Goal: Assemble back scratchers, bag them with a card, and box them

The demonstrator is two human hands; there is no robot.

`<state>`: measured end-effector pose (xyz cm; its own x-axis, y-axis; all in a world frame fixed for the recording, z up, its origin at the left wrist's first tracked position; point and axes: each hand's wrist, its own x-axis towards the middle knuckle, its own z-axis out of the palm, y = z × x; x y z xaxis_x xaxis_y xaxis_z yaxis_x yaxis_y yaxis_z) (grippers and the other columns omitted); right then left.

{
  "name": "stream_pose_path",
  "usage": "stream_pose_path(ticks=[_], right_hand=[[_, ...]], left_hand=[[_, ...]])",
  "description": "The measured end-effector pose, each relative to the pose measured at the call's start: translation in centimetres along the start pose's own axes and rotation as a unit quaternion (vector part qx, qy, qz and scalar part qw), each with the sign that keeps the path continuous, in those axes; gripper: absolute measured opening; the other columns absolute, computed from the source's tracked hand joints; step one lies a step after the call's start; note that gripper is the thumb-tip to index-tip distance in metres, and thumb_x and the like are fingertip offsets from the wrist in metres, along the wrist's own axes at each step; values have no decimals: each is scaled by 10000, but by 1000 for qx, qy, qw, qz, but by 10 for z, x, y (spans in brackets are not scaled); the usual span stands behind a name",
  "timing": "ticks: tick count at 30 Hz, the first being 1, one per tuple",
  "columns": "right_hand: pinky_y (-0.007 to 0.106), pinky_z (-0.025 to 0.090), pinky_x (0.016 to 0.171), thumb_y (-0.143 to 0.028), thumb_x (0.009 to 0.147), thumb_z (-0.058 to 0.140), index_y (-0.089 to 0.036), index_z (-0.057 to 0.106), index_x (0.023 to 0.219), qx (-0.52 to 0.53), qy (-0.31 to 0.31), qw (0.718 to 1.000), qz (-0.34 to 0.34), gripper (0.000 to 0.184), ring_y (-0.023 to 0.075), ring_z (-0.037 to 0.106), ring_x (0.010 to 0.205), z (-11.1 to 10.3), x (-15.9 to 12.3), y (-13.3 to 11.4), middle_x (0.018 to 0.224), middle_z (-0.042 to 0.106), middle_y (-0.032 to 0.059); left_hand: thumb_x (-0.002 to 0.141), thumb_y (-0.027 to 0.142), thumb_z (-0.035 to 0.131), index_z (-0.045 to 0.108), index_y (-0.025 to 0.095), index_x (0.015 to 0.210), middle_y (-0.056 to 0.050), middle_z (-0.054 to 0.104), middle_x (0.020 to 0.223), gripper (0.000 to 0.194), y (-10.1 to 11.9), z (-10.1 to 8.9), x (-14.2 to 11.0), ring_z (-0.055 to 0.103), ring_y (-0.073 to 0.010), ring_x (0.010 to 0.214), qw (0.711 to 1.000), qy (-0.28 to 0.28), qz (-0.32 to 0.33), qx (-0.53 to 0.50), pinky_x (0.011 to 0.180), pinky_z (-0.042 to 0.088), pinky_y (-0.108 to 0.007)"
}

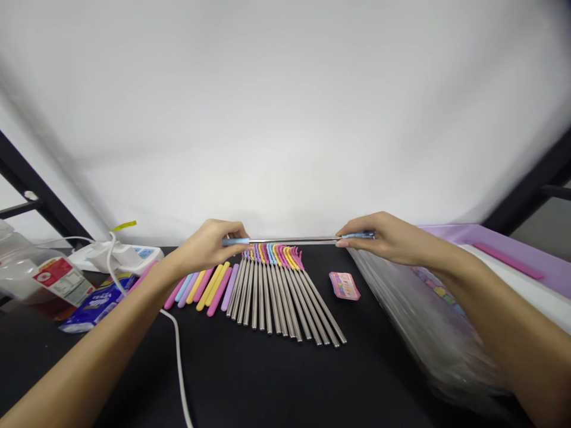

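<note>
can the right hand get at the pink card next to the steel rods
Probably yes: the right hand sits close to the pink card with nothing between, though it grips the blue-tipped steel rod.

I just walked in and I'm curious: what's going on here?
A person is holding a steel rod with blue ends level above the table, pinched between the left hand and the right hand. On the black table below, steel rods with coloured tips lie spread in a fan. Loose pastel sleeves lie to their left, and a pink card lies to their right.
</note>
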<state>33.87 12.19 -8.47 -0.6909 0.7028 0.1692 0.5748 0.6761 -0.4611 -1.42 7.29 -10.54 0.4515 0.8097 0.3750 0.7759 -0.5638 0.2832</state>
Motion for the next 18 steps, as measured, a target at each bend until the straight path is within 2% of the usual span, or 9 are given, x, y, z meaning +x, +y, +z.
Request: stream_pose_path(ticks=[3, 5, 7, 10, 14, 18], right_hand=[[278, 413, 627, -541, 851, 574, -219, 734, 874, 26, -41, 998, 48, 360, 180, 573, 701, -9, -5, -1, 820, 690, 25], [258, 364, 534, -569, 839, 577, -216, 718, 830, 40, -54, 994, 92, 381, 143, 492, 593, -15, -8, 0, 697, 611, 10], [247, 332, 489, -589, 829, 580, -212, 693, 779, 58, -67, 989, 119, 397, 129, 439, 558, -21, -11, 4, 636, 534, -1], [246, 349, 503, -572, 826, 596, -203, 669, 724, 52, -87, 989, 108, 390, 139, 460, 589, -26, -14, 10, 649, 538, 7], [270, 386, 562, -547, 837, 590, -200, 714, 759, -13, -80, 994, 74, 377, 163, 536, 621, -21, -11, 9, 700, 634, 26], [291, 412, 671, -497, 868, 569, -200, 757, 889, -20, -29, 999, -10, 352, 191, 604, 724, 4, 6, -12, 804, 709, 41]], left_hand=[[889, 273, 581, 514, 187, 789, -1, 614, 794, 148, -9, 2, -1, 572, -127, 718, 996, 54, 36, 56, 653, 417, -231], [892, 212, 543, 471, 193, 777, 1, 577, 797, 137, -15, 2, -2, 550, -125, 707, 992, 82, 43, 89, 645, 408, -232], [890, 183, 521, 471, 195, 785, 1, 568, 811, 117, -20, 1, -3, 545, -123, 691, 986, 101, 39, 128, 634, 402, -233], [900, 185, 501, 524, 196, 837, -8, 603, 853, 69, -24, -1, -4, 560, -129, 678, 973, 108, 44, 198, 607, 388, -235], [950, 267, 472, 593, 194, 916, -27, 663, 878, 146, -10, 5, -1, 591, -143, 681, 970, 84, 82, 214, 603, 383, -246], [988, 353, 418, 643, 172, 911, -26, 648, 723, 299, 30, 21, 11, 587, -144, 630, 986, 3, 111, 122, 607, 389, -256]])
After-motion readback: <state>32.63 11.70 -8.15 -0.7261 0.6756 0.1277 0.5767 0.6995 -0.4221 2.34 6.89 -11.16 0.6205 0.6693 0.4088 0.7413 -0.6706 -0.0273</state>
